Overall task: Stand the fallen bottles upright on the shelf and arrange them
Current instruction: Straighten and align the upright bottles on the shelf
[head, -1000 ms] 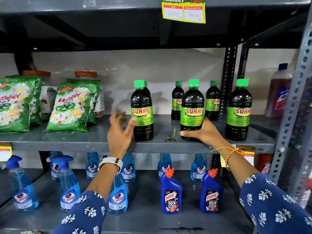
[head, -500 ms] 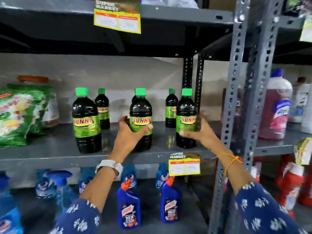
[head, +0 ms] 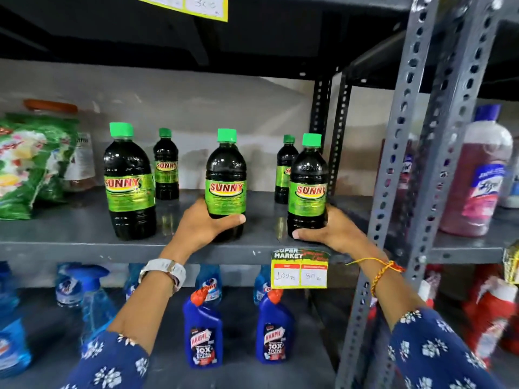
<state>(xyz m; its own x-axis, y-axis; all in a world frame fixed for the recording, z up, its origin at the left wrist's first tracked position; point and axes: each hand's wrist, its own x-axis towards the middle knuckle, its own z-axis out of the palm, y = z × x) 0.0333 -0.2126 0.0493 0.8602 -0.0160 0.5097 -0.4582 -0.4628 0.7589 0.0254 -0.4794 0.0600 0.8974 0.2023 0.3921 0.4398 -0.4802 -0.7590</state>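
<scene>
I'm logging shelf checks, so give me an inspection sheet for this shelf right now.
Surface: grey metal shelf, bare between bottles.
Job's things: five green-capped Sunny bottles, all upright; three in front, two smaller behind.
Clutter: green detergent pouches at left.
Hands: left hand grips the middle bottle; right hand grips the right one.
Cables: nothing seen.
Surroundings: price tag on the shelf edge; Harpic bottles and blue spray bottles below.
</scene>
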